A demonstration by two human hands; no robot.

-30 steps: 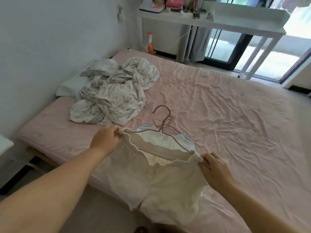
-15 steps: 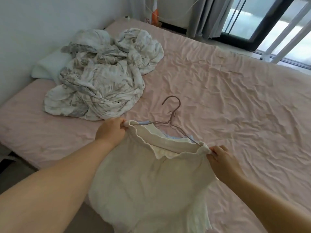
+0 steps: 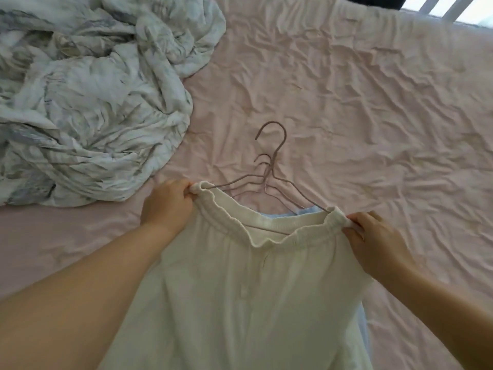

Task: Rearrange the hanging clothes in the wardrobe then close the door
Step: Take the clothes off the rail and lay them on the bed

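- My left hand (image 3: 166, 204) pinches one end of the gathered elastic waistband of a cream-white, soft cotton garment (image 3: 240, 295).
- My right hand (image 3: 373, 241) pinches the other end, stretching the waistband flat.
- The garment lies on a wrinkled pale pink bedsheet (image 3: 360, 102), over a light blue cloth (image 3: 277, 217).
- Thin mauve wire hangers (image 3: 269, 169) lie touching it, hooks pointing away from me.
- A crumpled white-and-grey patterned blanket (image 3: 88, 97) is heaped on the left.
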